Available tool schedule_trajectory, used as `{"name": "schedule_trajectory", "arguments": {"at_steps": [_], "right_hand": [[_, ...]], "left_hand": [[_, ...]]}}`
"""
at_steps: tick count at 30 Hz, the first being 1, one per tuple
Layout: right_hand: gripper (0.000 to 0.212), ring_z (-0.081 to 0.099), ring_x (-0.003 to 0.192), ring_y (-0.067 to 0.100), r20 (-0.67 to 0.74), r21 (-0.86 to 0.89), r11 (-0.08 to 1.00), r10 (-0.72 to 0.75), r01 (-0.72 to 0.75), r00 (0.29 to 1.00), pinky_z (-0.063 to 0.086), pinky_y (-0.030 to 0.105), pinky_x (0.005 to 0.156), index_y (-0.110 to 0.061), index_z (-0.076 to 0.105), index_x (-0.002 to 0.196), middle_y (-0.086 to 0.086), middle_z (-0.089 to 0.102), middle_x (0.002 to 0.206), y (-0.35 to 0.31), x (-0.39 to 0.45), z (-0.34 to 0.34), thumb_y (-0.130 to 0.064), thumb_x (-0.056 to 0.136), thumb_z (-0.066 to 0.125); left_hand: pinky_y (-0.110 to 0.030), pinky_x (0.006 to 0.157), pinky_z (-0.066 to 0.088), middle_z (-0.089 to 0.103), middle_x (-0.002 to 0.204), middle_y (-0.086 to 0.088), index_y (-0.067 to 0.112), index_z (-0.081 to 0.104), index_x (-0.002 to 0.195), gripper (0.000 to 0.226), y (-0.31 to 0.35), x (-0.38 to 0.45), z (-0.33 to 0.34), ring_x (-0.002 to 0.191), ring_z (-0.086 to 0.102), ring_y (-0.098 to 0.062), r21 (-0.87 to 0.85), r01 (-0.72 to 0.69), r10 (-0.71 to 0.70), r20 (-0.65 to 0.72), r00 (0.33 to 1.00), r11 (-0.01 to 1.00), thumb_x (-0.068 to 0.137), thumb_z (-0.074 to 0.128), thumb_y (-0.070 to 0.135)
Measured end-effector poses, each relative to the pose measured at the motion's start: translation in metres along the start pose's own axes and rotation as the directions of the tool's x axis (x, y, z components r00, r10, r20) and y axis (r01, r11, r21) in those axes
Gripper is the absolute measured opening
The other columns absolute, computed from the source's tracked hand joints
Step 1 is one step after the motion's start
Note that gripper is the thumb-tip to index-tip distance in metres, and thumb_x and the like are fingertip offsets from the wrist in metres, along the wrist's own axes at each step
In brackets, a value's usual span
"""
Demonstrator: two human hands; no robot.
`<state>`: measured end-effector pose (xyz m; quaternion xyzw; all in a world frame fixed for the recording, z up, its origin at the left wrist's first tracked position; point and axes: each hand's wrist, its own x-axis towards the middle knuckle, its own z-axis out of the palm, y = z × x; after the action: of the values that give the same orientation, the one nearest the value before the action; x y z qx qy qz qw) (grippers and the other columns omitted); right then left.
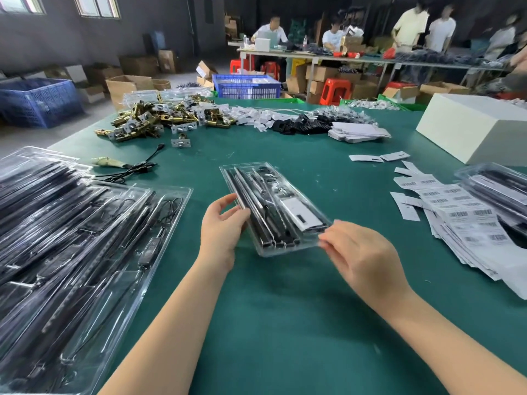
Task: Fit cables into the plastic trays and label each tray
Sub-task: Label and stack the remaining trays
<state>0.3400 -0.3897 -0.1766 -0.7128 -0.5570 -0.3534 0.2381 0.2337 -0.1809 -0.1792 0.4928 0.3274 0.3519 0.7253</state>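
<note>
Centre of the green surface (pixel 285 323): the clear plastic blister tray (pixel 271 206), packed with black cables, runs its long axis from eleven o'clock to five. The left hand (pixel 221 232) grips its near-left edge, fingers curled. The right hand (pixel 362 255) pinches the five o'clock corner, probably thumb against forefinger. White barcode labels (pixel 462 215) wait at three o'clock, nearer the right hand.

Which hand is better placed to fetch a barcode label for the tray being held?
Probably the right hand. The barcode labels lie on its side of the green table, and it only pinches the tray's near corner. The left hand grips the tray's opposite long edge and could steady it.
</note>
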Motion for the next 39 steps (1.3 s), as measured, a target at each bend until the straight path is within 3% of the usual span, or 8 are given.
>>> {"name": "schedule_trajectory", "arguments": {"at_steps": [3, 8, 12, 17, 20, 24, 31, 39], "right_hand": [[0.025, 0.070, 0.085, 0.028, -0.073, 0.105, 0.990, 0.102, -0.094, 0.992, 0.054, 0.036, 0.072, -0.004, 0.071, 0.084, 0.006, 0.071, 0.088, 0.007, 0.026, -0.009, -0.020, 0.095, 0.054], [0.017, 0.058, 0.066, 0.007, -0.209, 0.330, 0.879, 0.423, -0.344, 0.882, 0.044, 0.021, 0.064, -0.014, 0.066, 0.085, -0.004, 0.066, 0.075, 0.011, 0.064, -0.026, -0.027, 0.094, 0.061], [0.018, 0.066, 0.065, 0.020, -0.016, 0.778, 0.340, 0.852, -0.529, 0.524, 0.056, 0.031, 0.064, -0.023, 0.065, 0.079, -0.003, 0.069, 0.078, 0.031, 0.080, -0.044, -0.032, 0.094, 0.062], [0.017, 0.068, 0.051, 0.010, 0.472, 0.732, -0.288, 0.868, -0.618, 0.155, 0.050, 0.018, 0.046, -0.020, 0.060, 0.080, -0.009, 0.071, 0.065, 0.053, 0.050, -0.034, -0.030, 0.093, 0.063], [0.018, 0.067, 0.049, 0.010, 0.636, 0.566, -0.439, 0.771, -0.698, 0.032, 0.047, 0.016, 0.040, -0.016, 0.060, 0.083, -0.003, 0.069, 0.063, 0.064, 0.025, -0.024, -0.031, 0.092, 0.063], [0.023, 0.067, 0.047, 0.010, 0.722, 0.399, -0.525, 0.685, -0.751, -0.095, 0.043, 0.014, 0.034, -0.014, 0.059, 0.080, 0.000, 0.069, 0.056, 0.071, 0.009, -0.016, -0.032, 0.094, 0.060], [0.023, 0.065, 0.043, 0.007, 0.763, 0.266, -0.562, 0.619, -0.783, -0.186, 0.033, 0.010, 0.031, -0.015, 0.057, 0.078, -0.002, 0.066, 0.061, 0.081, 0.004, -0.019, -0.027, 0.098, 0.056], [0.028, 0.063, 0.041, 0.008, 0.710, 0.186, -0.424, 0.682, -0.886, -0.177, 0.037, 0.011, 0.032, -0.013, 0.053, 0.077, 0.000, 0.066, 0.061, 0.090, 0.001, -0.011, -0.029, 0.100, 0.052]], "left_hand": [[-0.021, 0.060, 0.052, 0.071, 0.091, 0.000, 0.018, 0.059, 0.102, 0.013, 0.006, -0.004, 0.007, 0.072, 0.065, -0.012, -0.171, -0.003, 0.009, 0.037, 0.999, 0.985, 0.094, 0.054, 0.010], [-0.022, 0.068, 0.053, 0.067, 0.106, -0.001, 0.023, 0.059, 0.105, 0.015, 0.004, -0.008, 0.006, 0.088, 0.063, -0.015, -0.057, -0.024, 0.025, 0.013, 1.000, 0.998, 0.096, 0.055, 0.011], [-0.025, 0.075, 0.052, 0.067, 0.108, 0.004, 0.029, 0.058, 0.103, 0.024, 0.001, -0.014, 0.010, 0.090, 0.062, -0.007, 0.146, -0.151, 0.148, 0.030, 0.988, 0.978, 0.094, 0.050, 0.008], [-0.035, 0.105, 0.035, 0.058, 0.122, -0.002, 0.015, 0.061, 0.116, 0.029, -0.009, -0.022, 0.013, 0.119, 0.050, -0.020, 0.628, -0.625, 0.683, 0.196, 0.703, 0.463, 0.087, 0.060, 0.012], [-0.038, 0.106, 0.027, 0.055, 0.128, -0.001, 0.024, 0.065, 0.117, 0.038, -0.013, -0.028, 0.015, 0.124, 0.045, -0.022, 0.716, -0.665, 0.629, 0.420, 0.654, 0.214, 0.082, 0.067, 0.039], [-0.041, 0.098, 0.043, 0.061, 0.124, 0.003, 0.032, 0.069, 0.117, 0.044, -0.021, -0.031, 0.015, 0.115, 0.054, -0.022, 0.561, -0.825, 0.306, 0.776, 0.551, 0.064, 0.075, 0.078, 0.042], [-0.038, 0.073, 0.060, 0.074, 0.105, -0.002, 0.020, 0.079, 0.090, 0.025, -0.022, -0.030, 0.025, 0.096, 0.071, -0.023, 0.444, -0.896, 0.503, 0.770, 0.393, 0.021, 0.073, 0.080, 0.001], [-0.032, 0.058, 0.058, 0.074, 0.105, 0.005, 0.027, 0.080, 0.085, 0.027, -0.028, -0.036, 0.030, 0.092, 0.072, -0.019, 0.492, -0.870, 0.443, 0.787, 0.430, -0.030, 0.074, 0.077, 0.003]]}}
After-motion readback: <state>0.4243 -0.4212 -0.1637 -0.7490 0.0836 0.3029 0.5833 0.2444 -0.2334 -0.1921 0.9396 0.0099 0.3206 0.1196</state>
